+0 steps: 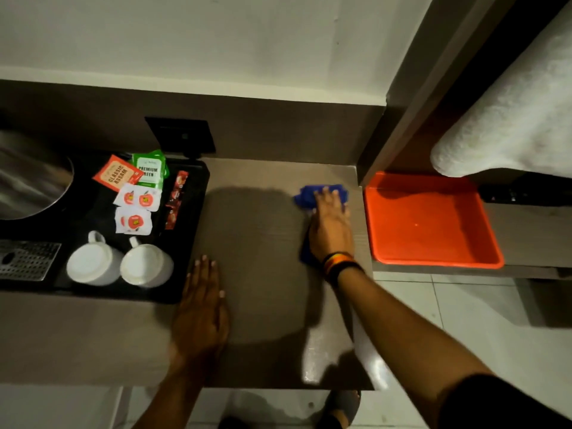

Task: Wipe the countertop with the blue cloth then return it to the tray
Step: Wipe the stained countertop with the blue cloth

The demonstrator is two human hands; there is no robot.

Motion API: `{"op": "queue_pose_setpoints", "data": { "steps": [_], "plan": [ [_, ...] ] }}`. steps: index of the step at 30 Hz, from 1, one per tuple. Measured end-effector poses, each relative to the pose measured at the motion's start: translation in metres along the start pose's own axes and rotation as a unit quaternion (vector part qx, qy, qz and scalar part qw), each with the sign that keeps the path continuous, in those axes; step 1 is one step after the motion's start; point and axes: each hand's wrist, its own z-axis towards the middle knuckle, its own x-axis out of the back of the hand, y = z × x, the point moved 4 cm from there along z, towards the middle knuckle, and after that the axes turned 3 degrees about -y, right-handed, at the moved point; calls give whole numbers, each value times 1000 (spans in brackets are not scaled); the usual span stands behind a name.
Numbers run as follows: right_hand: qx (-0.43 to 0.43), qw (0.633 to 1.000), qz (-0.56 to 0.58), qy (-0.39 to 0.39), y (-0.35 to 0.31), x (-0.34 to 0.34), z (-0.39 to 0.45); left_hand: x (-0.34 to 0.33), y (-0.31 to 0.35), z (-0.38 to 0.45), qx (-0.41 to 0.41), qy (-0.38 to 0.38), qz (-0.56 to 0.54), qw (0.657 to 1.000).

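The right hand [329,226] lies palm-down with fingers spread flat on the blue cloth [312,196], pressing it against the brown countertop [257,243] rather than gripping it — the cloth bunches out past the fingertips toward the wall and a strip of it shows again beside the wrist, on the hand's left. A banded bracelet [339,264] circles that wrist. Just to the right of this hand, on a lower shelf surface and not touching the cloth, sits the orange tray [380,218], with nothing in it. The left hand [201,308] rests open and flat on the countertop, fingers together and pointing away from the body, holding nothing; it lies well to the left of the cloth and nearer the front edge. Just beyond and to the left of its fingertips is a black tray [195,243] carrying two upturned white cups [93,261] and a scatter of tea sachets [136,187] — one red, one green, several white. Above and right of the orange tray a white towel [510,119] hangs folded on a shelf.
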Motion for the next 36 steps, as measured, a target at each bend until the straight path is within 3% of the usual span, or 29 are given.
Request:
{"op": "queue_pose_setpoints", "data": {
  "steps": [5, 10, 12, 17, 20, 24, 27, 30, 33, 36],
  "plan": [
    [-118, 989, -47, 75, 3, 7, 85, -5, -5, -3, -2, 14, -2, 1000],
    [-117, 988, -68, 69, -3, 9, 85, -5, -1, -2, -19, 22, -21, 999],
    [-66, 996, -64, 20, -23, 2, 79, -4, 0, 0, -14, 19, -23, 999],
    [177, 981, -10, -82, -87, -25, 0, 8, 6, -1, 12, -8, -24, 1000],
    [179, 979, -9, -97, -61, -23, -26, 13, 9, -1, 25, -5, -22, 999],
    [95, 990, -67, -80, -75, -33, 33, 7, 6, -3, 18, 19, -17, 1000],
    [158, 978, -68, -114, -129, -54, 36, 4, 3, -2, 26, 18, -18, 999],
    [262, 950, -71, -155, -152, -64, -36, 5, 6, -4, 31, 2, -16, 999],
    [349, 917, -63, -184, -113, -37, -110, 12, 10, -12, 37, 3, -7, 999],
    [311, 930, -51, -191, -50, -5, -110, 12, 8, -14, 43, 1, -10, 999]
  ]
}}
